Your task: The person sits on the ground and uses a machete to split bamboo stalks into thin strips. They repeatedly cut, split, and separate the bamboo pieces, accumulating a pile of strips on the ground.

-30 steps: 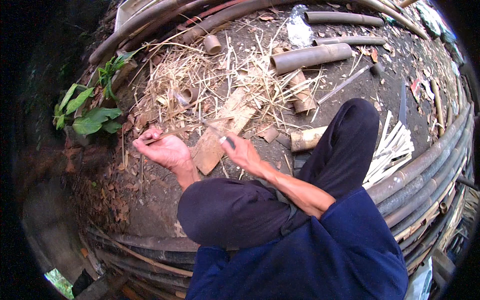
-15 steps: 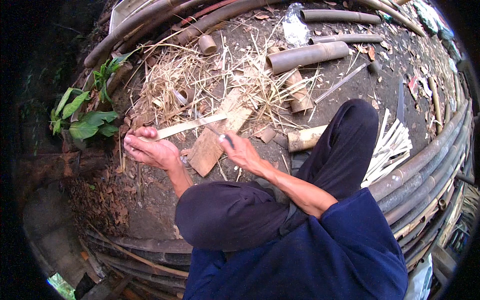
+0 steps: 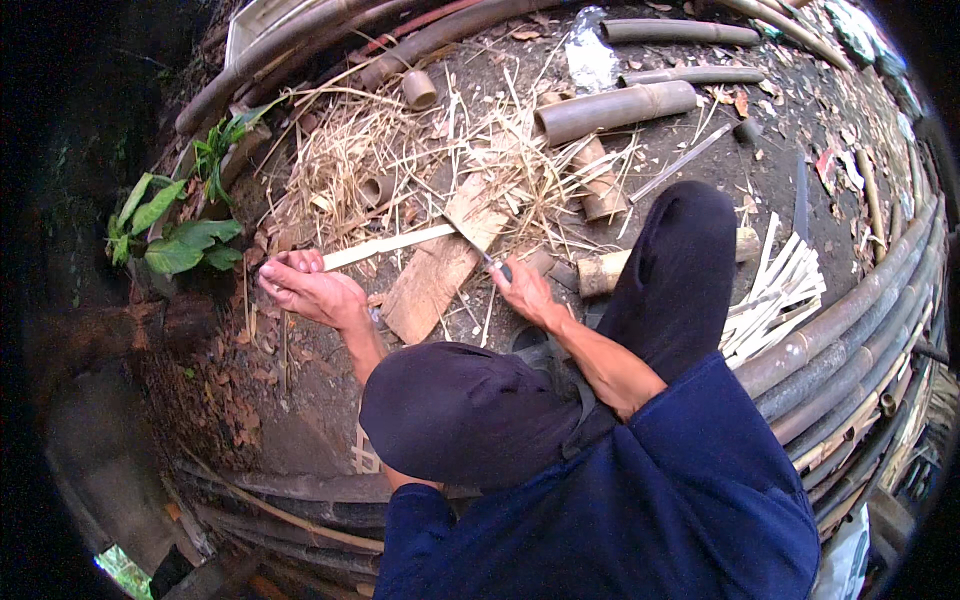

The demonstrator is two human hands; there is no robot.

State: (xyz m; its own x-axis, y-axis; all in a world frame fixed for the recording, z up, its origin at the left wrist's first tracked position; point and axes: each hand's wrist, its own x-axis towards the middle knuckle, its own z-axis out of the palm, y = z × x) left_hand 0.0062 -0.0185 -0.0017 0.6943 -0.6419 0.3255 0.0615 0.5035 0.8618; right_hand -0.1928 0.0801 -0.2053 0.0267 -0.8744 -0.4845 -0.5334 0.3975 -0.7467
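Observation:
My left hand [image 3: 305, 288] grips one end of a pale bamboo strip [image 3: 390, 246] that runs to the right above the ground. My right hand [image 3: 522, 290] is closed around the handle of a knife [image 3: 478, 250], whose blade meets the strip's far end. Below the strip lies a flat wooden board [image 3: 440, 268] on the dirt. My knees in dark trousers [image 3: 470, 410] fill the lower middle of the view.
A heap of dry bamboo shavings [image 3: 420, 150] lies beyond the board, with cut bamboo tubes [image 3: 615, 108] around it. A bundle of pale split strips [image 3: 785, 290] rests at the right. Long bamboo poles [image 3: 850, 320] line the right side; a green plant [image 3: 175, 235] grows at left.
My left hand has drawn the bamboo strip out to the left and raised it level. The right hand with the knife has stayed at the strip's right end.

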